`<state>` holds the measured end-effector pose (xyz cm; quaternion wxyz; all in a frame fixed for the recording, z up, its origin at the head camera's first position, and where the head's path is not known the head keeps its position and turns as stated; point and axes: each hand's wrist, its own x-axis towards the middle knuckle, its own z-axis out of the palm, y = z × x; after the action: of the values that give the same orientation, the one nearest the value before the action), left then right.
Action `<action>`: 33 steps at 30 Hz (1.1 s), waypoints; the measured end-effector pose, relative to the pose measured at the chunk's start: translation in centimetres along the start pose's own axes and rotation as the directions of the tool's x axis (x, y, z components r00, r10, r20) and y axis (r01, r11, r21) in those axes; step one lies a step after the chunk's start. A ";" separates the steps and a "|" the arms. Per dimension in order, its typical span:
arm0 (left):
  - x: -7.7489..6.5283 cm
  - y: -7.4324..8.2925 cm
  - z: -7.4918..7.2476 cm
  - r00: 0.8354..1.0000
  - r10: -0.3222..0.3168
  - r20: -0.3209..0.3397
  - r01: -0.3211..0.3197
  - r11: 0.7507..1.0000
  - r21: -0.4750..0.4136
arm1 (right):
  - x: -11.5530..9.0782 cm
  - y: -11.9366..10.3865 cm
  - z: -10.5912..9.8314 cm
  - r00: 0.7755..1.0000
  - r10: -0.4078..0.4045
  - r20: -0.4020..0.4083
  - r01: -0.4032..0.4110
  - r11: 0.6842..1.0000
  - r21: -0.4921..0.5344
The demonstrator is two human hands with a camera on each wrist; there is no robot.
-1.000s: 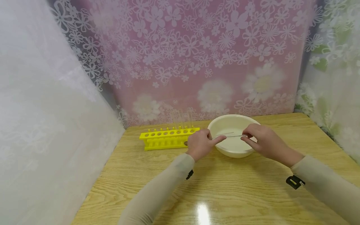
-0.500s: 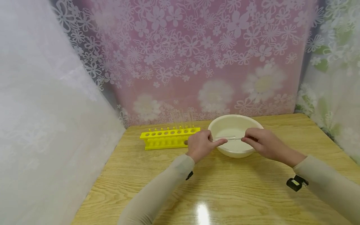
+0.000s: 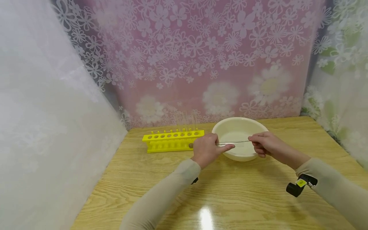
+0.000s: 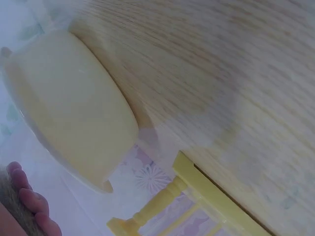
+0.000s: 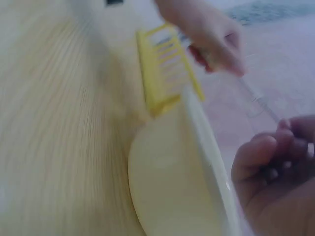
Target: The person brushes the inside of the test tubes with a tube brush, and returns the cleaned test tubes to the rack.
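Observation:
My left hand (image 3: 205,150) grips a clear glass test tube (image 3: 227,143) held sideways over the front of a cream basin (image 3: 237,118). Its thumb points right along the glass. Grey-brown bristles of a test tube brush (image 4: 14,204) show beneath the curled left fingers in the left wrist view. From the tube's mouth a thin wire handle (image 3: 243,141) runs right to my right hand (image 3: 267,145), which pinches its end between thumb and forefinger. In the right wrist view the tube (image 5: 258,101) spans the gap between both hands, above the basin's rim.
A yellow test tube rack (image 3: 172,136) stands left of the basin, partly behind my left hand. Several clear tubes (image 3: 185,121) stand upright at its right end. Wood-grain table (image 3: 230,191) lies in front; floral curtains (image 3: 201,64) hang behind and at both sides.
My right hand has rolled over, and its lower fingers now show curled below the pinch. The left hand has shifted slightly right with the tube. The rack and basin have stayed put.

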<state>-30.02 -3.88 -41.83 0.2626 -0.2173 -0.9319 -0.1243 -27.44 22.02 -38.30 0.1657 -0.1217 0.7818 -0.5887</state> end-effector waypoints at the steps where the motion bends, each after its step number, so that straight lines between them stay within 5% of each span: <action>1: 0.0 0.0 0.0 1.000 -0.006 0.010 0.006 1.000 -0.005 | -0.1 0.1 0.1 0.999 -0.035 -0.028 0.033 0.998 -0.062; 3: 0.1 0.0 0.0 0.999 -0.029 0.037 0.030 0.999 -0.033 | -0.2 0.4 0.3 0.983 -0.157 -0.092 0.131 0.962 -0.241; 5: 0.2 -0.1 -0.1 0.996 -0.057 0.068 0.061 0.996 -0.059 | -0.3 0.7 0.6 0.934 -0.331 -0.133 0.234 0.850 -0.472; 7: 0.2 -0.3 -0.2 0.992 -0.082 0.097 0.091 0.992 -0.087 | -0.4 1.1 0.7 0.850 -0.511 -0.128 0.303 0.672 -0.675; 10: 0.2 -0.5 -0.3 0.985 -0.111 0.129 0.127 0.984 -0.122 | -0.3 1.6 0.6 0.686 -0.727 -0.031 0.353 0.371 -0.859; 13: 0.2 -0.7 -0.4 0.983 -0.111 0.149 0.133 0.980 -0.149 | 0.0 1.8 0.3 0.534 -0.839 0.099 0.381 0.135 -0.915; 16: 0.1 -0.9 -0.4 0.984 -0.085 0.158 0.111 0.980 -0.165 | 0.3 1.7 0.0 0.419 -0.877 0.236 0.404 -0.052 -0.913; 18: 0.1 -1.1 -0.3 0.985 -0.070 0.158 0.098 0.980 -0.175 | 0.3 1.6 0.0 0.379 -0.865 0.328 0.406 -0.162 -0.899; 20: 0.0 -1.1 -0.2 0.986 -0.062 0.153 0.090 0.979 -0.181 | 0.1 1.6 0.0 0.363 -0.842 0.398 0.407 -0.241 -0.881; 23: -0.1 -1.2 -0.2 0.988 -0.056 0.141 0.083 0.978 -0.192 | -0.1 1.4 0.1 0.367 -0.814 0.451 0.417 -0.289 -0.862; 27: -0.1 -1.2 -0.2 0.992 -0.033 0.118 0.056 0.979 -0.194 | -0.4 1.2 0.1 0.381 -0.816 0.435 0.448 -0.248 -0.859; 30: -0.1 -1.2 -0.2 0.994 -0.023 0.109 0.044 0.981 -0.190 | -0.5 1.1 0.1 0.401 -0.828 0.392 0.485 -0.171 -0.857; 33: -0.1 -1.1 -0.2 0.994 -0.023 0.104 0.042 0.983 -0.178 | -0.7 0.9 0.2 0.437 -0.842 0.317 0.529 -0.044 -0.848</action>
<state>-30.38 -4.94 -41.79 0.1919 -0.2310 -0.9324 -0.2012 -26.67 22.38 -39.17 -0.3693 -0.4747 0.7928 -0.0981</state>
